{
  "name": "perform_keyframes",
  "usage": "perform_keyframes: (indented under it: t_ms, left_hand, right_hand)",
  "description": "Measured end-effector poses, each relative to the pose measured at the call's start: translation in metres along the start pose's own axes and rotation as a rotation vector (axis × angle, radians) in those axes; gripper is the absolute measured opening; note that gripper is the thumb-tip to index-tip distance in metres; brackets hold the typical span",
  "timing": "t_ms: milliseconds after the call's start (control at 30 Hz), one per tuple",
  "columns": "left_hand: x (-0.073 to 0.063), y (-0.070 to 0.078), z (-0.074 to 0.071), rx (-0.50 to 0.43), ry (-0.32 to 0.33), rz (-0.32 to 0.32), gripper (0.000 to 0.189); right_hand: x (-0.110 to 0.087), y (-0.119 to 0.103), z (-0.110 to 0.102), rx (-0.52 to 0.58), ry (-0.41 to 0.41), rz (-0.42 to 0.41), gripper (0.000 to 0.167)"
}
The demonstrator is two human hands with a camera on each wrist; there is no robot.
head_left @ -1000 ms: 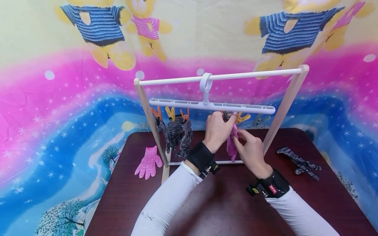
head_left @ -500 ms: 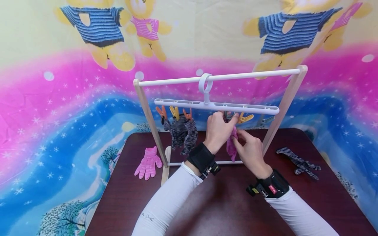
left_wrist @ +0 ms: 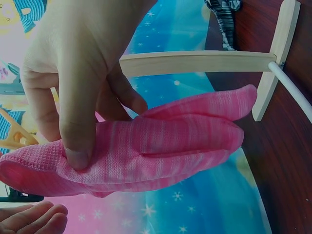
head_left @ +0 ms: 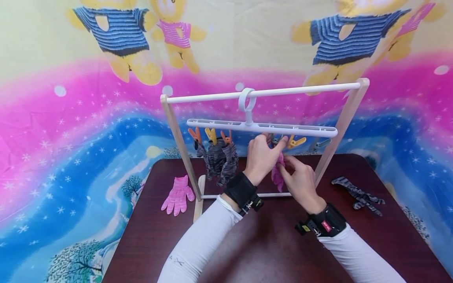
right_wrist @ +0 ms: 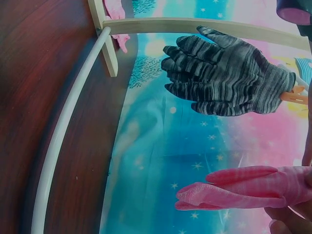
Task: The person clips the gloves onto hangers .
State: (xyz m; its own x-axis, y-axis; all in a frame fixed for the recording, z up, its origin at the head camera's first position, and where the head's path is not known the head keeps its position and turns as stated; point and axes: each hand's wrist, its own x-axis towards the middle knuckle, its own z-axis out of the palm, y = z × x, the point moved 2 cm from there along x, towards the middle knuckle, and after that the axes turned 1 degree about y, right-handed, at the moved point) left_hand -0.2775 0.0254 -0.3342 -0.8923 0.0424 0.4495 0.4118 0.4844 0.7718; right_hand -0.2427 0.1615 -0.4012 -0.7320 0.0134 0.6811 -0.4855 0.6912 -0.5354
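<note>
My left hand (head_left: 262,153) is up just under the white hanger (head_left: 262,126), with thumb and fingers on a dark green clothespin (head_left: 277,138). Below and to the right, my right hand (head_left: 301,179) pinches a pink knit glove (head_left: 277,179) near its cuff. In the left wrist view the cuff of this pink glove (left_wrist: 146,151) gapes at the left end, near the dark clothespin (left_wrist: 22,197) and my left fingertips (left_wrist: 51,214). The glove's fingers hang down. The right wrist view shows my right fingers (right_wrist: 287,219) behind the glove (right_wrist: 243,187).
Grey-black striped gloves (head_left: 216,161) hang from orange and yellow clothespins (head_left: 211,135) on the hanger's left half. A yellow clothespin (head_left: 296,141) and a teal one (head_left: 323,143) hang right. The wooden rack (head_left: 339,122) stands on the table. Pink (head_left: 178,196) and striped (head_left: 357,195) gloves lie beside it.
The hanger has shifted a little to the right, carrying the striped gloves and clothespins with it. My hands and the pink glove stay nearly in place.
</note>
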Motion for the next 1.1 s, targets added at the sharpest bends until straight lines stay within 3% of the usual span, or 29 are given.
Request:
perform_keyframes:
  t_ms: [200, 567, 767, 1100]
  left_hand:
    - [-0.001, 0.0, -0.001, 0.0, -0.012, -0.001, 0.039]
    - [-0.004, -0.002, -0.004, -0.041, -0.063, -0.052, 0.062]
    - [-0.005, -0.006, -0.005, -0.049, -0.073, -0.027, 0.06]
    - [-0.008, -0.012, -0.005, -0.036, -0.065, -0.041, 0.056]
  right_hand:
    - [-0.001, 0.002, 0.001, 0.009, -0.015, -0.001, 0.024]
    - [0.0, 0.001, 0.001, 0.017, -0.027, 0.001, 0.028]
    - [-0.001, 0.001, 0.001, 0.015, -0.029, -0.003, 0.031]
    - [-0.004, 0.003, 0.004, 0.013, -0.028, -0.001, 0.03]
